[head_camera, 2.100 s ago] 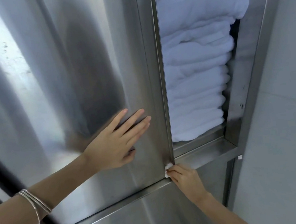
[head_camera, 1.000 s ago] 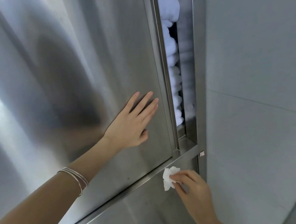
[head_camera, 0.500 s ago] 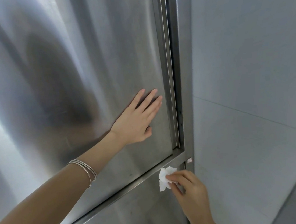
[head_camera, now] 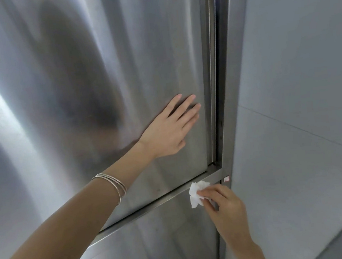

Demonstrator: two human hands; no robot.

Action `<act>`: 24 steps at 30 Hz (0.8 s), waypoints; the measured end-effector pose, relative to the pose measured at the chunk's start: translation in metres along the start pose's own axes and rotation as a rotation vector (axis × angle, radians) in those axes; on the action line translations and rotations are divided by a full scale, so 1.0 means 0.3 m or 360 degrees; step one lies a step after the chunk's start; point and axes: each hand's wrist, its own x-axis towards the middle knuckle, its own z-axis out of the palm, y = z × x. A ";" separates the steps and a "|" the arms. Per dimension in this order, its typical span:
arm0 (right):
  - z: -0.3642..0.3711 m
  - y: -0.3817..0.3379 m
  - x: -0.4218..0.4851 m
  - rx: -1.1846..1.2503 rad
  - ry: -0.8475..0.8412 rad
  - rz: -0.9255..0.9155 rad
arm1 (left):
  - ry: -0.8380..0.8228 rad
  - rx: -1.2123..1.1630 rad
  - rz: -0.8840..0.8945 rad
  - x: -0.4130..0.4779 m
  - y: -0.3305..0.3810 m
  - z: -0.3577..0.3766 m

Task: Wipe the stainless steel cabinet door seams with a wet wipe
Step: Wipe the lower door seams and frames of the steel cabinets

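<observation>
Two hands of mine are in view. Nearest, my left forearm reaches up from the lower left, with thin silver bangles (head_camera: 117, 185) round the wrist. Low on the right, my right hand (head_camera: 226, 205) pinches a crumpled white wipe (head_camera: 196, 193) between the thumb and curled fingers. The top of the wipe lies at the horizontal ledge (head_camera: 164, 199) under the door, close to the bottom right corner; I cannot tell how hard it presses there. A small pale tag (head_camera: 226, 179) sits just right of the wipe, on the frame.

Farther up, my left hand (head_camera: 170, 132) lies flat on the steel door (head_camera: 96, 73), fingers straight and loose, holding nothing, the fingertips near the door's right edge. Just beyond them runs the upright seam (head_camera: 217, 82), a dark narrow gap between the door and the steel frame (head_camera: 237, 59). Right of the frame is a grey tiled wall (head_camera: 299, 77).
</observation>
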 end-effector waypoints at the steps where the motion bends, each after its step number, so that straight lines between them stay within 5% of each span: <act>1: 0.003 -0.006 0.002 -0.0018 -0.0036 -0.0035 | 0.0010 -0.0093 0.0017 -0.011 -0.001 -0.006; 6: 0.012 -0.020 -0.007 -0.0057 -0.0162 -0.0188 | -0.0063 -0.0391 -0.0088 -0.195 0.106 -0.010; 12: 0.047 -0.089 -0.090 -0.0027 -0.0303 -0.0171 | -0.0290 -0.0856 -0.0573 -0.488 0.261 -0.097; 24: 0.106 -0.520 -0.441 0.0350 -0.0552 -0.0399 | -0.0729 -0.1059 -0.1362 -1.206 0.532 -0.502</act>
